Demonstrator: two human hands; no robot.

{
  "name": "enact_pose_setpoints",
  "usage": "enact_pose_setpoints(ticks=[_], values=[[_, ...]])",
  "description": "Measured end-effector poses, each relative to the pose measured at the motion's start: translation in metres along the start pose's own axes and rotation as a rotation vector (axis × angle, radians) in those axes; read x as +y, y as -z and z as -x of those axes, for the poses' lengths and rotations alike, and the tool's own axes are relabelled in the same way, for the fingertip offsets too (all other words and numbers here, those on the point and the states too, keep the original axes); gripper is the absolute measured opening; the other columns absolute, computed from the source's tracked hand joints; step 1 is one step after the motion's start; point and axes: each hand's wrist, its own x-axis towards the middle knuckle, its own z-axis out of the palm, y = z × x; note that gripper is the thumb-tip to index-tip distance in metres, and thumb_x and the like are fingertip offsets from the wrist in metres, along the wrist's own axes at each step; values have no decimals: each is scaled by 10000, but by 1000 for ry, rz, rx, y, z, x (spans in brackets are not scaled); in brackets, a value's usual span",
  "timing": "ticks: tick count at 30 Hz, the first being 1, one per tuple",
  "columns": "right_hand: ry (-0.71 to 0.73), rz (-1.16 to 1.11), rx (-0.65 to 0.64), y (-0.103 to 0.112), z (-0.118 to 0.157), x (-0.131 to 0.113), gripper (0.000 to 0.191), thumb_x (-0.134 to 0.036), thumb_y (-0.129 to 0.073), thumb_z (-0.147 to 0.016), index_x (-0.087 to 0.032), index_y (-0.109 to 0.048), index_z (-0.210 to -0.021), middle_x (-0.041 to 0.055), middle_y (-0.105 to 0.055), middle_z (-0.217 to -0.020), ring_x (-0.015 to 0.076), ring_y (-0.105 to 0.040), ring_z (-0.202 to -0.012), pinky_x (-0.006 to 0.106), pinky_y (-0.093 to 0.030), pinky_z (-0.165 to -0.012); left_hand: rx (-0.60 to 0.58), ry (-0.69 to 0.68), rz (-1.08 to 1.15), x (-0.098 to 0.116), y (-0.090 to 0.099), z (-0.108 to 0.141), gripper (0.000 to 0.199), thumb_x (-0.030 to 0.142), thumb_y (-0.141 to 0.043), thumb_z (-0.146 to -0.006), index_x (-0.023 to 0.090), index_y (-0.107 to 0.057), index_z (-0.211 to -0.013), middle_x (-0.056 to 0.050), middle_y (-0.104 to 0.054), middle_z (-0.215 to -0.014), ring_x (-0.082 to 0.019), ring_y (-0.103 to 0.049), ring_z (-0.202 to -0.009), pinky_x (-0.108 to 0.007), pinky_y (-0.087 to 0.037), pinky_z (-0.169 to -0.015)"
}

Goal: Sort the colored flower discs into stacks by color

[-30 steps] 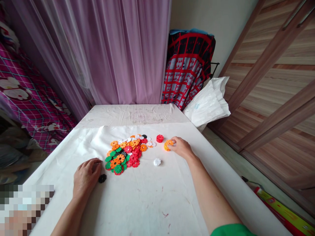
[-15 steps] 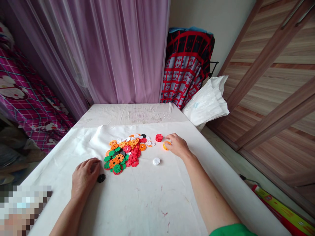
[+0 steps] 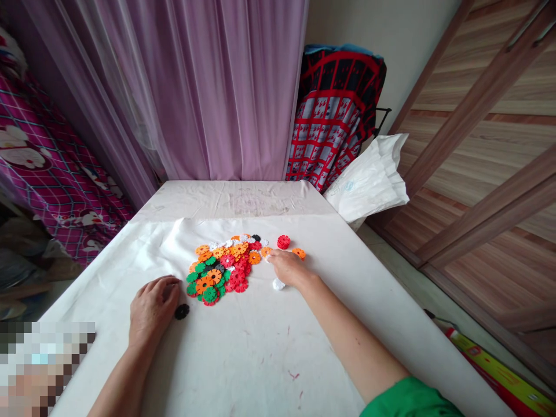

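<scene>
A pile of flower-shaped notched plastic discs [image 3: 226, 272] in orange, green, red, white and black lies mid-table. My right hand [image 3: 287, 267] is at the pile's right edge, fingers closed together at a white notched disc [image 3: 268, 259] beside an orange disc [image 3: 266, 251]; the fingertips partly hide it. Under this hand's edge a white stack [image 3: 278, 284] shows in part. Beyond it sit a red stack [image 3: 284, 241] and an orange stack [image 3: 299, 253]. My left hand [image 3: 153, 304] rests open on the cloth, fingers loosely bent and holding nothing. A black disc [image 3: 182, 311] lies just right of it.
A white cloth covers the table [image 3: 243, 359]. Purple curtains [image 3: 230, 87] hang behind it. A white bag [image 3: 369, 179] stands at the back right corner, near a wooden wardrobe [image 3: 478, 150]. A blurred-out object [image 3: 43, 365] is at the lower left.
My right hand has moved left from the orange stack to the pile's right edge, leaving that stack on the table. My left hand stays in place. The view has shifted slightly.
</scene>
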Motion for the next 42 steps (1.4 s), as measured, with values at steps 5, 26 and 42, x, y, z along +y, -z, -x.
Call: enact_pose_setpoints(ticks=[5, 26, 42], values=[[-48, -60, 37, 12, 0, 1, 336, -92, -465, -897, -227, -734, -1046, 51, -719, -1151, 181, -637, -1078, 256, -431, -901, 3, 3, 5, -2, -2, 0, 378, 393, -421, -855, 227, -742, -967, -87, -732, -1110, -287, -631, -1051, -425, -486, -955], [-270, -49, -59, 26, -29, -18, 309, -291, -666, -800, -184, -703, -1087, 135, -720, -1139, 272, -670, -1057, 327, -503, -830, -7, 6, -10, -2, -1, -1, 384, 409, -422, -852, 231, -743, -964, -83, -738, -1086, -285, -638, -1050, -411, -492, -948], [-408, -120, 134, 57, 12, 61, 327, -344, -674, -769, -244, -676, -1080, 45, -681, -1171, 191, -641, -1024, 249, -439, -833, -22, 13, -31, -7, -6, -2, 412, 411, -390, -879, 213, -732, -993, -84, -727, -1146, -292, -620, -1084, -418, -479, -956]])
